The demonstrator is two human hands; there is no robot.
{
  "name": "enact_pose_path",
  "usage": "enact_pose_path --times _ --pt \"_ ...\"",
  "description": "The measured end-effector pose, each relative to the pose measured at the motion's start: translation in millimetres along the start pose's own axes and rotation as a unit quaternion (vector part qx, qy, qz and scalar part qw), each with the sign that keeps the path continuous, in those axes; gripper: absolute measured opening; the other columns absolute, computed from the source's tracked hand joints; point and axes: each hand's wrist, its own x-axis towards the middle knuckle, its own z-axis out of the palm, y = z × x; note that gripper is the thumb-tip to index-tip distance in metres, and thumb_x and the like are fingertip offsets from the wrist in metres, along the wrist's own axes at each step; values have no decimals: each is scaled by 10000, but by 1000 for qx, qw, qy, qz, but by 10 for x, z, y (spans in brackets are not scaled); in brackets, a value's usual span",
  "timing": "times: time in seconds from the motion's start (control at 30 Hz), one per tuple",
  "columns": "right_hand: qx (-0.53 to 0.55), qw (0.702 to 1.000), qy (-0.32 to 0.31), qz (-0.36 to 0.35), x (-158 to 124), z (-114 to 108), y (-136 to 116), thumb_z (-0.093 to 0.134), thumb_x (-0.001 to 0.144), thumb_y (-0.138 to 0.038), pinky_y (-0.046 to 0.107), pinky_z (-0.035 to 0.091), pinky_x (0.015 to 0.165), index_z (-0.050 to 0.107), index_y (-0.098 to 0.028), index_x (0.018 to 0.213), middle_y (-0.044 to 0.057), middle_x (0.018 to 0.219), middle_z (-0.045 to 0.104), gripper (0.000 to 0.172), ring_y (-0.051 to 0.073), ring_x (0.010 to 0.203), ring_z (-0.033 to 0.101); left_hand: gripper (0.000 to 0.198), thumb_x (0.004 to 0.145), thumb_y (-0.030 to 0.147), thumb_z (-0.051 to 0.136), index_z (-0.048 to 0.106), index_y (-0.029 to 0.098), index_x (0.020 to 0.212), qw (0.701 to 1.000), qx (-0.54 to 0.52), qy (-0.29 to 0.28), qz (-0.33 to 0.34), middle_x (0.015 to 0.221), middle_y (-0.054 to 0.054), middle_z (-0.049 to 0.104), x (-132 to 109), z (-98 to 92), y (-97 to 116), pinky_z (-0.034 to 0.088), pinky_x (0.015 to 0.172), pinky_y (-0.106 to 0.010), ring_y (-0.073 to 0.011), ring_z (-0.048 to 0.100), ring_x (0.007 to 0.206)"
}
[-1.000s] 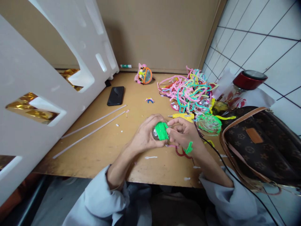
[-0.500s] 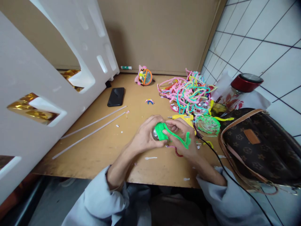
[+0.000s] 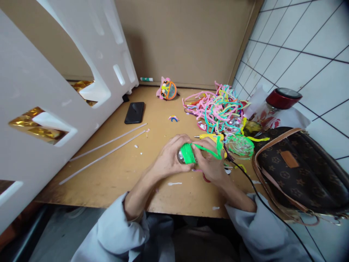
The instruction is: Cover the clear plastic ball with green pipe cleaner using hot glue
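Note:
My left hand (image 3: 169, 155) is wrapped round a small clear ball (image 3: 180, 157), gripping it above the table's front part. Bands of fuzzy green pipe cleaner (image 3: 188, 153) go round the ball's middle. At the ball's right side my right hand (image 3: 212, 165) pinches the pipe cleaner with thumb and fingers. Its bent loose end sticks out to the right, over the back of that hand. Just behind the right hand lies a yellow glue gun (image 3: 209, 137), partly covered by the fingers. A clear round piece with green strands (image 3: 240, 146) is to its right.
Tangled pipe cleaners (image 3: 215, 105) are heaped at the back right, near a red-lidded bottle (image 3: 283, 98) and brown handbag (image 3: 305, 174). A black phone (image 3: 134, 112), two glue sticks (image 3: 106, 156) and a decorated ball (image 3: 168, 89) lie farther left. A white plastic panel (image 3: 68, 72) stands at left.
The green pipe cleaner's loose end has swung upward, from pointing down and right to standing bent over my right hand. My right thumb has shifted to the ball's upper right edge.

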Motion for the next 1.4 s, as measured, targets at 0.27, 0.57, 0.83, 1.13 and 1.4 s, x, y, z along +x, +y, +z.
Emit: enact_pose_path --times 0.27,0.57,0.83,1.13,1.4 --pt "9 1000 5 7 2 24 -2 558 901 -244 377 566 811 718 -245 783 38 814 764 199 204 801 706 533 663 297 760 524 217 1134 1000 -11 -2 -4 1170 -108 621 8 -19 14 493 999 -461 -285 605 1126" --pt "1 1000 13 28 12 -67 -85 561 917 -288 356 564 838 723 -252 944 36 955 782 169 206 896 724 516 675 274 751 517 209 1130 1000 -25 3 -11 1176 -102 625 6 -25 15 492 992 -436 -271 609 1118" --pt "-22 998 36 50 20 -47 -84 522 915 -293 347 553 809 696 -257 869 26 837 765 183 205 815 721 547 656 279 771 509 224 1133 1000 -10 2 -3 1175 -102 623 2 -11 -7 499 980 -458 -285 605 1113" --pt "-5 998 16 58 32 -32 -97 552 916 -320 345 547 836 697 -257 929 30 917 766 158 207 875 715 525 669 306 770 534 206 1127 999 -32 2 -34 1181 -106 626 2 -45 5 491 1001 -452 -280 610 1123" --pt "-268 953 -28 140 128 -439 353 533 920 -260 372 490 802 688 -143 995 140 978 720 209 269 931 660 640 638 412 808 533 187 1170 970 -139 31 -198 1122 -87 643 -41 -75 -124 571 810 -378 -245 666 942"
